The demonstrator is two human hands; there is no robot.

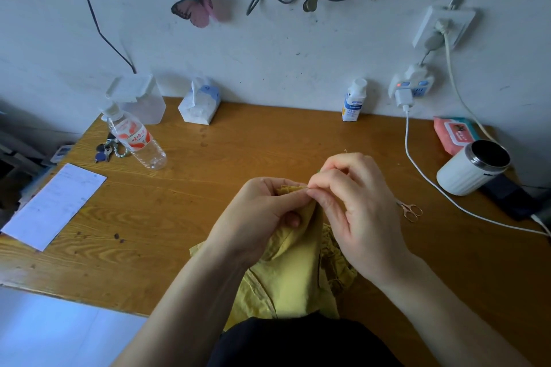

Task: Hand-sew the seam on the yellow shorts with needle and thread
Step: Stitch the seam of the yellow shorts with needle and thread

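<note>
View from your head, looking down at a wooden table (268, 140) set against a pale wall. The yellow shorts (293, 274) lay bunched at the near edge of the table and trailed toward your lap. One folded edge was lifted up between your hands.

Your left hand (262, 211) gripped that raised fold, with its fingers (293, 220) curled under the cloth and the thumb on top. Your right hand (354, 202) met it just beside. Its thumb and forefinger were pressed together in a tight pinch on what looked like the needle (306, 187), a thin sliver at the seam edge. The thread was too fine to make out.

The cloth looked light, soft and limp, with gathered ruffles lower down. It would likely sag and slip unless kept taut. The best hold seemed to be right at the seam, close to the stitch point, with the fold stretched between both hands. The needle, being thin and smooth, would want a firm pinch near its middle.

Small scissors (410, 211) lay on the table near your right hand, on its right side. Farther back stood a water bottle (137, 140), a tissue pack (198, 106) and a white cup (471, 171). A sheet of paper (53, 205) lay at the left.
</note>
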